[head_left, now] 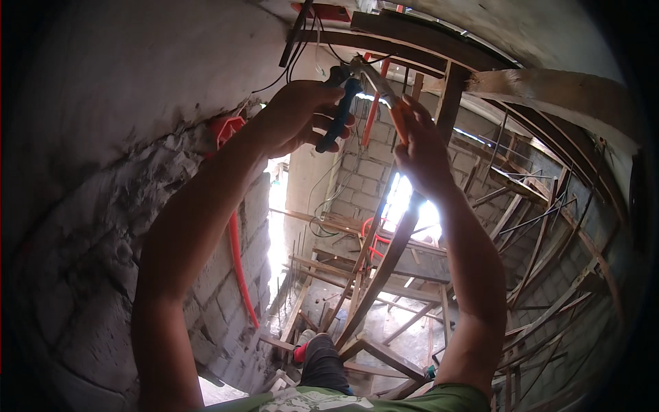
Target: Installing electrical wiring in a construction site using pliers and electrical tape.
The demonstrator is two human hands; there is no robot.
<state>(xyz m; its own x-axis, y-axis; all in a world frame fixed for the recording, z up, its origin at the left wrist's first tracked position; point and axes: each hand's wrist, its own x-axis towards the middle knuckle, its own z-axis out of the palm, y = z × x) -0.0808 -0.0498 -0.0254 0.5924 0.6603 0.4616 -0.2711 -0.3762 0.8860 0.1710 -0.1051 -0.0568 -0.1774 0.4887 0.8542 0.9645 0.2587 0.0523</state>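
Both my arms are raised overhead. My left hand (292, 113) is closed round blue-handled pliers (334, 125), its fingers wrapped about the grips. The pliers' jaws point up, close to thin dark wires under the ceiling. In my right hand (427, 154) is a tool with an orange handle (399, 123) and a long pale metal part. That metal part slants up to the left, and its tip meets or nearly meets the pliers' head. Whether a wire is caught between the two tools is too small to tell. Several dark wires (296, 60) hang just beyond my left hand.
A red electrical box (226, 128) and red conduit (237, 268) run along the rough block wall at left. Another red box (326, 12) is overhead. Timber beams (384, 281) and props cross below and at right. My leg (322, 364) shows among planks.
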